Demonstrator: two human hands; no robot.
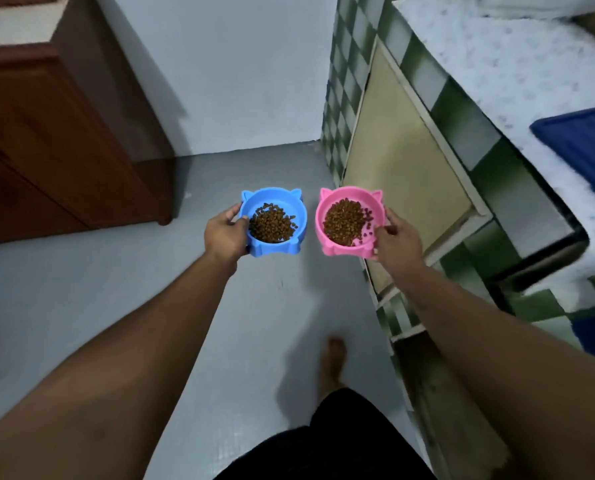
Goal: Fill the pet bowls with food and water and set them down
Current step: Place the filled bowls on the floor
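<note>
Our forearms, left point(116, 358) and right point(496, 341), stretch forward from the bottom of the view, above dark shorts point(323, 445) and one bare foot point(334, 362) on the grey floor point(254, 306).

Our left hand point(225, 233) grips the blue bowl point(271, 194) by its left rim, with the thumb hooked over the edge and the fingers curled underneath. Our right hand point(396, 242) grips the pink bowl point(348, 190) by its right rim, with the thumb on the edge and the fingers tucked below.

We hold both bowls in the air over the floor, side by side, blue on the left and pink on the right, near each other but not touching. Each rim carries small ear-shaped tabs.

Brown kibble point(271, 225) sits in the blue bowl, heaped toward the side nearest our left hand, and the far right of the bowl's inside is bare. More kibble point(342, 221) lies in the pink bowl, piled toward its left, with a few loose pieces scattered on the right near our thumb.

Further out, a brown wooden cabinet point(46, 133) stands on the left and a pale wall point(237, 81) rises straight ahead. On the right runs a counter faced with green and white tiles point(479, 140), with a cream door point(403, 174) set into its front and a speckled white top point(496, 64). A dark blue container point(583, 140) rests on that top at the right edge of the view.
</note>
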